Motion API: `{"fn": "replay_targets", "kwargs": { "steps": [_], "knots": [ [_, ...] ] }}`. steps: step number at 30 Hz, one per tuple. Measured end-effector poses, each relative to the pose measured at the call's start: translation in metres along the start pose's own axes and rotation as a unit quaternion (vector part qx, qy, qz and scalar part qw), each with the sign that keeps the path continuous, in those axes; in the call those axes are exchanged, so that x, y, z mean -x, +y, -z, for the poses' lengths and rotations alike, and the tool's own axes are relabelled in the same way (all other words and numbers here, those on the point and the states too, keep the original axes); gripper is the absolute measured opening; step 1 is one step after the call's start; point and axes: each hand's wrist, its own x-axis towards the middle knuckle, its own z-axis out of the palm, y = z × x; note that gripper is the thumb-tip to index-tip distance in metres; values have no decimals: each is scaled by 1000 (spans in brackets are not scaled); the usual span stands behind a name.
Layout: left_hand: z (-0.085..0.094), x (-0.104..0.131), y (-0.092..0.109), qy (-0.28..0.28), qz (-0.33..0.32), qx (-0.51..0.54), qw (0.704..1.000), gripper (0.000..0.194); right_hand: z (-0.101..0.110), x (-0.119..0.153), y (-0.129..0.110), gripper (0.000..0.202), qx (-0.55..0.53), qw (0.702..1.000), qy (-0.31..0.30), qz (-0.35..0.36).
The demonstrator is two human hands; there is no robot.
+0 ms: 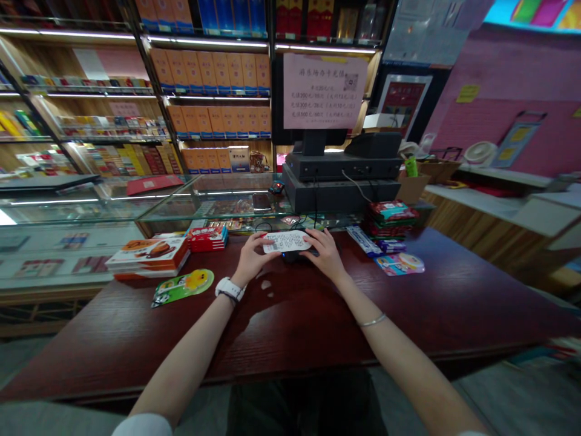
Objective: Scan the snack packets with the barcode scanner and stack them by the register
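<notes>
Between my hands is a white, flat, rounded-end package (pixel 287 241) covered in small dark print, its kind not clear. My left hand (pixel 253 257), with a white watch on its wrist, pinches the left end between thumb and fingers. At the other end my right hand (pixel 325 253) grips it the same way; a thin bangle circles that wrist. Just beneath the package a dark device (pixel 295 257) with a small blue light shows, mostly hidden.
On the dark red table (pixel 299 321), left, lie snack boxes (pixel 147 255), a red-and-white stack (pixel 207 238) and a green blister pack (pixel 184 287). Right are red packets (pixel 391 218), a blue-white packet (pixel 364 241) and a pink blister pack (pixel 400 264). A register (pixel 342 181) stands behind on a glass counter (pixel 218 203).
</notes>
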Motion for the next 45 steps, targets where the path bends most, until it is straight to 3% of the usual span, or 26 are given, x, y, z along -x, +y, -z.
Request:
{"fn": "replay_targets", "kwargs": {
  "steps": [6,10,13,16,23,34,39,45],
  "knots": [
    [-2,-2,-7,-3,44,53,998,42,2,0,-6,20,-7,1000,22,-18],
    [3,-3,-4,-33,50,65,996,59,4,-3,-7,20,-36,996,65,-40],
    [7,-2,-1,-37,0,-5,999,75,2,-5,-2,24,-79,992,66,-75],
    [8,0,2,2,-71,-134,988,85,0,-6,4,29,-131,985,51,-96],
    [10,3,10,-8,-161,-272,949,75,1,-6,10,34,-183,977,-2,-112],
    [13,3,10,-88,-187,-283,937,71,1,-5,9,38,-168,981,-39,-90],
    [14,1,10,-79,-179,-269,943,61,2,-4,8,39,-162,983,-19,-89],
    [16,-1,9,-24,-149,-259,954,55,-3,-2,4,87,-131,990,-43,-37]
  ]
}}
